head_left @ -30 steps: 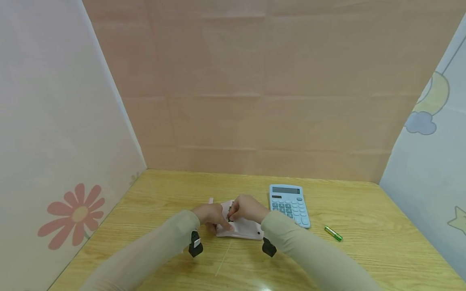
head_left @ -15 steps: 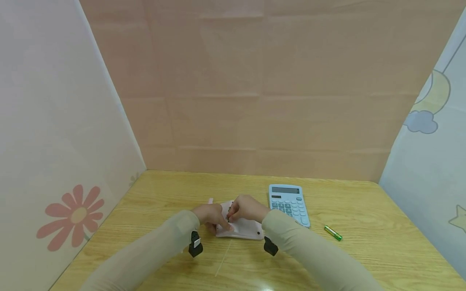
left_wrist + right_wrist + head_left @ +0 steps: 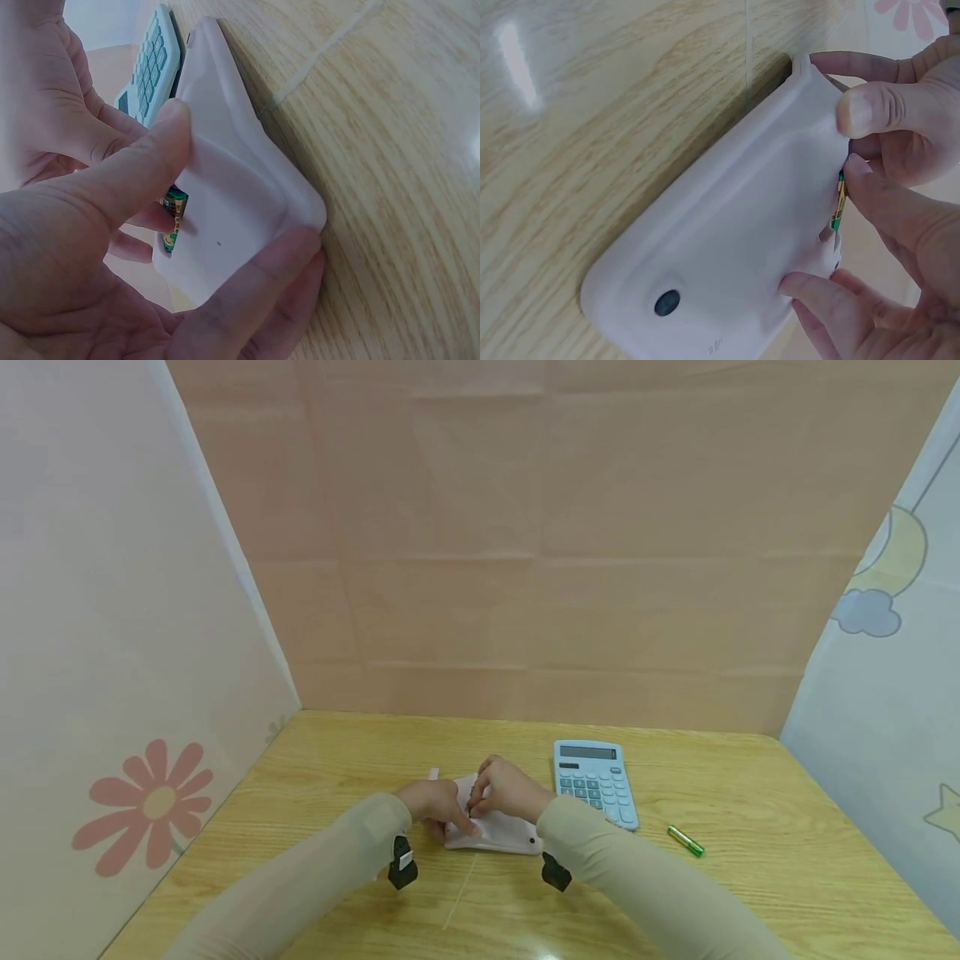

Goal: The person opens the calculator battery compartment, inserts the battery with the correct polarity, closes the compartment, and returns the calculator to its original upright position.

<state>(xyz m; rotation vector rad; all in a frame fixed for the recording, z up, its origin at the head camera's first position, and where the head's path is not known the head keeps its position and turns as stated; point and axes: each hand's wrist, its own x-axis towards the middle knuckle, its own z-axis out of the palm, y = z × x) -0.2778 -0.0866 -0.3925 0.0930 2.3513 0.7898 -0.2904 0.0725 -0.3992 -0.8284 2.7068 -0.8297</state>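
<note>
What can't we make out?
- Head: most of the green-and-gold cylindrical battery in the pale pink plastic device; the right hand covers it.
- Head: lower-left keys of the light blue plastic calculator; the beige right sleeve covers them.
- Head: label, loose green cylindrical battery; too small.
- Right wrist: print on the device; too small.
- All views: device's underside; its body hides it.
</note>
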